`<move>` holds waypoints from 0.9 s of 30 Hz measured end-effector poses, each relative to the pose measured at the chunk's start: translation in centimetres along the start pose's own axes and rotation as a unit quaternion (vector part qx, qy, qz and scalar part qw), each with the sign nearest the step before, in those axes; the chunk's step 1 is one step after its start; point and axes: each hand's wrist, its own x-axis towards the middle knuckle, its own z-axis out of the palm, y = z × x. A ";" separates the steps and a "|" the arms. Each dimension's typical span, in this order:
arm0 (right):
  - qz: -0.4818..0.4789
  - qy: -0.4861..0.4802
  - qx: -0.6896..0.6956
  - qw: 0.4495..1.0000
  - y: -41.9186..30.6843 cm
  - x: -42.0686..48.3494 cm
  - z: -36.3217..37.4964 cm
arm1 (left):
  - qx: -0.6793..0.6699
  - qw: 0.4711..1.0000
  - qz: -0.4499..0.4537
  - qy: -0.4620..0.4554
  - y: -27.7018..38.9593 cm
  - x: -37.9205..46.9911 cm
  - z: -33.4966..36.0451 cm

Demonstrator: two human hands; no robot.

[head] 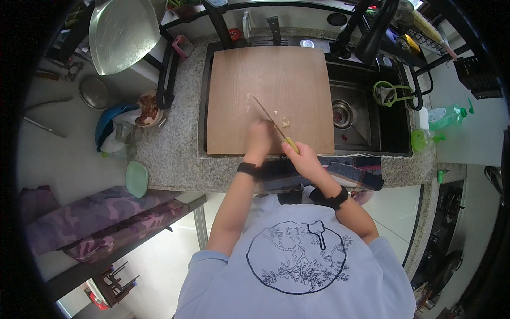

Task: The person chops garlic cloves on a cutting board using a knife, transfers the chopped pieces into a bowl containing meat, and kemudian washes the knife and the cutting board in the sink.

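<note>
My right hand (pixel 303 158) grips the yellow handle of a kitchen knife (pixel 291 145). The blade appears almost edge-on and slants up to the left over a wooden cutting board (pixel 239 79). Small pale chopped pieces (pixel 285 123), possibly garlic, lie just right of the blade, with faint smears on the wood to its left. Close to the blade's left side, my left hand (pixel 258 137) is low over the board, fingers curled and blurred. Whether it holds anything is hidden.
The board rests across the left part of a black sink (pixel 372 139), whose drain shows at right. Soap bottles (pixel 446 117) stand beyond it. A bowl of meat (pixel 149 109) and a green dish (pixel 136 179) are on the left. Overhead hangs a metal spatula (pixel 123 36).
</note>
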 end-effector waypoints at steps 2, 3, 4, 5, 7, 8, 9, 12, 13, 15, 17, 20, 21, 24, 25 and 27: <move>0.000 0.001 0.000 1.000 0.3 0.1 0.1 | -0.001 1.000 0.003 0.003 0.1 0.0 0.0; 0.001 0.001 0.004 1.000 0.4 0.2 0.2 | -0.001 1.000 0.003 0.003 0.2 0.0 0.0; 0.003 0.001 0.007 1.000 0.4 0.2 0.2 | -0.003 1.000 0.003 0.002 0.2 0.0 -0.1; 0.003 0.000 0.007 1.000 0.4 0.2 0.2 | -0.005 1.000 0.003 0.002 0.2 0.0 -0.1; 0.002 -0.004 0.009 1.000 0.1 0.1 0.1 | -0.001 1.000 0.004 0.005 -0.1 0.0 0.1; 0.002 -0.005 0.009 1.000 0.2 0.2 0.1 | 0.003 1.000 0.007 0.007 -0.2 -0.1 0.1; 0.012 -0.009 0.012 1.000 0.3 0.3 0.2 | 0.003 1.000 0.007 0.007 -0.3 0.0 0.3; 0.029 -0.018 0.027 0.999 0.7 0.4 0.2 | 0.008 1.000 0.005 0.007 -0.5 0.0 0.5; 0.034 -0.023 0.038 0.998 0.7 0.4 0.1 | 0.008 1.000 0.006 0.008 -0.5 0.0 0.5; 0.038 -0.035 0.052 0.997 0.5 0.3 0.0 | 0.007 1.000 0.006 0.009 -0.5 0.0 0.5; 0.042 -0.046 0.067 0.996 0.4 0.4 0.0 | 0.004 1.000 0.020 0.018 -0.6 0.0 0.5; 0.032 -0.041 0.056 0.997 1.0 0.6 0.0 | 0.004 1.000 0.017 0.013 -0.1 0.1 0.3; 0.032 -0.044 0.061 0.997 1.0 0.8 0.1 | 0.004 1.000 0.017 0.013 -0.1 0.1 0.2; 0.029 -0.046 0.059 0.997 1.0 0.9 0.2 | 0.020 1.000 0.016 0.008 -0.2 0.1 0.2; 0.027 -0.046 0.054 0.997 0.9 0.9 0.2 | 0.027 0.999 0.017 0.011 -0.5 0.1 0.4; 0.027 -0.049 0.050 0.997 0.7 1.0 0.2 | 0.034 0.999 0.018 0.014 -0.8 0.1 0.6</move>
